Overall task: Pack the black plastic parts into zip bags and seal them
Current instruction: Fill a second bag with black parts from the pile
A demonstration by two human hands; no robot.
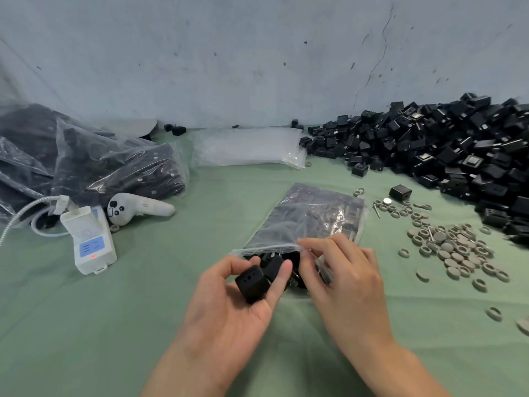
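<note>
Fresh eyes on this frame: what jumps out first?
First, the big heap of black parts at the far right. Then, front centre, the left hand holds a black part at the open mouth of a zip bag that already holds parts, while the right hand pinches the bag's rim. At the far left lie filled bags in a pile.

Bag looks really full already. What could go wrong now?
1. The bag already looks packed, and the left hand holds more parts at its mouth. If it is overfilled, the zip may not seal.
2. The right hand only pinches the thin rim, so it could slip and the mouth could fall shut.
3. Loose rings lie close to the bag and might get swept in.
</note>
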